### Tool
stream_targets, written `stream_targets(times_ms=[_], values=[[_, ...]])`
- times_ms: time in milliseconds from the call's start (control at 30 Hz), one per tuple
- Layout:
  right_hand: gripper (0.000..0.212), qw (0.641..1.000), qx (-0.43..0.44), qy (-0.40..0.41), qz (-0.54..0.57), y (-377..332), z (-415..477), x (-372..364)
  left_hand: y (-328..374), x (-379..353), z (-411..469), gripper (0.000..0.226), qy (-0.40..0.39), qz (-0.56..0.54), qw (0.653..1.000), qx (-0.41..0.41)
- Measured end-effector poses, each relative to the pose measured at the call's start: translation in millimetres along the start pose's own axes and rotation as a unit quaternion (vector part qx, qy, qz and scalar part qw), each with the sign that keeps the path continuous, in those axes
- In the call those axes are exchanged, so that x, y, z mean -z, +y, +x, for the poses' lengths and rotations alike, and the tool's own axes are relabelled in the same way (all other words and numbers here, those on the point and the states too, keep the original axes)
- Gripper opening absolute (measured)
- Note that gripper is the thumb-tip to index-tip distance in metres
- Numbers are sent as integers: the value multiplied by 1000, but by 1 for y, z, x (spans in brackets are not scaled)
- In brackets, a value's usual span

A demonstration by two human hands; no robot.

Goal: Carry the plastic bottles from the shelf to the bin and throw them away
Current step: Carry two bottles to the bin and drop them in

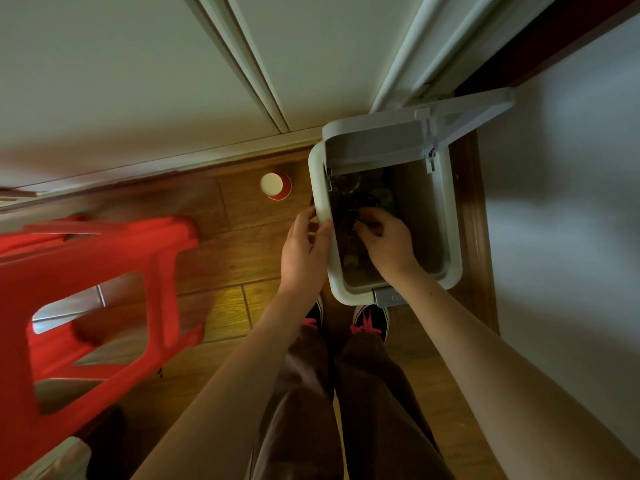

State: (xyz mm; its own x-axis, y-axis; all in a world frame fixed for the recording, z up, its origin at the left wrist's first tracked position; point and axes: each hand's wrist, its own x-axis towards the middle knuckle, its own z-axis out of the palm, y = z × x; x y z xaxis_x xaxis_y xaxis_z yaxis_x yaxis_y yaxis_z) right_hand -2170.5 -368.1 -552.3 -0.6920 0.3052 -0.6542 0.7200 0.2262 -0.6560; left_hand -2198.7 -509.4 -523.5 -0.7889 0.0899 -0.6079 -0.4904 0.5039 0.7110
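Both hands (pixel 346 244) over open bin (pixel 450 237)

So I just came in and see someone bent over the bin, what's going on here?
A person stands over an open white pedal bin, its lid up. The left hand grips the bin's near rim, and the right hand reaches inside, fingers curled around something dark; whether it is a bottle is unclear. Clear plastic bottles seem to lie at the bottom. A red paper cup stands on the floor beside the bin, and a red stool is to the left.
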Motion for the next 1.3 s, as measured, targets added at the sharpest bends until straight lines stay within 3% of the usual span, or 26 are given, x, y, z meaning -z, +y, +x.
stream_targets(times_ms=[200,500,667,833,1100,1300], values=[[33,996,63,33,-48,-50,-71,58,67,49,-50,35,4,113,993,-22],[38,958,198,72,-196,-232,-305,206,274,180,-260,30,-17,209,961,-183],[30,942,255,121,-184,-283,-409,257,337,227,-358,29,10,245,937,-249],[29,956,230,127,-127,-278,-462,269,336,242,-414,31,22,217,948,-231],[22,990,78,115,-7,-220,-477,266,295,223,-432,16,-25,150,981,-117],[22,979,78,186,22,-225,-494,280,335,217,-418,17,-73,170,970,-160]])
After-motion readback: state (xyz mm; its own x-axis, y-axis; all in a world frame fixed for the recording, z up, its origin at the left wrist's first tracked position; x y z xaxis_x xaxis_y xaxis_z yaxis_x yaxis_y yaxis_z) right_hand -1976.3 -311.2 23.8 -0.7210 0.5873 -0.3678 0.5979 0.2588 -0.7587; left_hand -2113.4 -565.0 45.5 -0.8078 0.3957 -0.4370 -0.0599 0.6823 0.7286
